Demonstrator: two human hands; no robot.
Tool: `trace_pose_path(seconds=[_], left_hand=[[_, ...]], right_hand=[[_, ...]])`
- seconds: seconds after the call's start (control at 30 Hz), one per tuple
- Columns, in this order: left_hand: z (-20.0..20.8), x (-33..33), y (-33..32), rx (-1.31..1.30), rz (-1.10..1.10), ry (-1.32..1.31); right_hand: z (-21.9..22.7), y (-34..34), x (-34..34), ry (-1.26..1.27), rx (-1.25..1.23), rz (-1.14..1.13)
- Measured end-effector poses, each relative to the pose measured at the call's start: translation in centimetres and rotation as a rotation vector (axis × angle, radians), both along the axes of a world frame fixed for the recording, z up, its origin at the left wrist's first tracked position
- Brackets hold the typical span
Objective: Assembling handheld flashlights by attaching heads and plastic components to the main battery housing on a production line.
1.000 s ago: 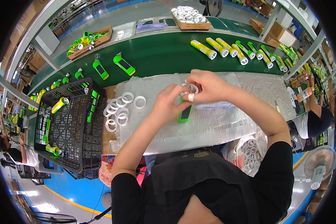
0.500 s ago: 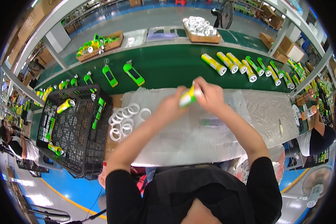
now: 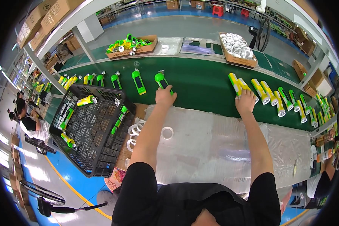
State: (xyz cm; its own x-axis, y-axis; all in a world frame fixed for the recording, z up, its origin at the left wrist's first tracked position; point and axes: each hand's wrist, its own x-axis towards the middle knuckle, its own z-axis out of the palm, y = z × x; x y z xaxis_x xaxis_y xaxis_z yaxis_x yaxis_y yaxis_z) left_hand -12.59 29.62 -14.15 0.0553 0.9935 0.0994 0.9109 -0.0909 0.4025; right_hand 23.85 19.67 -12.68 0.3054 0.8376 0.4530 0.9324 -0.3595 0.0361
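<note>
L hand [image 3: 165,97] on green torch [image 3: 162,81] | R hand [image 3: 246,101] on yellow torch [image 3: 237,84]

Your left hand [image 3: 165,97] rests on a green flashlight [image 3: 162,81] lying flat on the green belt [image 3: 199,84], its silver head pointing toward 11 o'clock, body running back under your fingers. Your right hand [image 3: 246,101] covers the near end of a yellow-green flashlight [image 3: 235,82], also flat, angled toward 11 o'clock, leftmost in its row at your 1 o'clock.
</note>
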Motion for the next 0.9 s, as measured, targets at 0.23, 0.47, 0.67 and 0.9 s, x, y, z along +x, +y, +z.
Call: trace_pose_path(seconds=[0.23,0.47,0.67,0.9], left_hand=[[2.7,3.9,-8.4,-0.14,-0.411,-0.733],[6.3,4.2,-24.2,0.038,-0.851,-0.495],[5.3,6.0,-22.2,0.222,-0.858,-0.953],[5.8,4.6,-24.7,-0.087,-0.955,-1.067]], right_hand=[[2.6,-4.2,-9.3,1.494,-0.077,0.397],[2.3,-14.8,-13.0,2.391,0.208,0.471],[3.9,-23.9,-15.8,2.355,-0.105,0.666],[4.3,-26.5,-16.2,2.203,-0.328,0.751]])
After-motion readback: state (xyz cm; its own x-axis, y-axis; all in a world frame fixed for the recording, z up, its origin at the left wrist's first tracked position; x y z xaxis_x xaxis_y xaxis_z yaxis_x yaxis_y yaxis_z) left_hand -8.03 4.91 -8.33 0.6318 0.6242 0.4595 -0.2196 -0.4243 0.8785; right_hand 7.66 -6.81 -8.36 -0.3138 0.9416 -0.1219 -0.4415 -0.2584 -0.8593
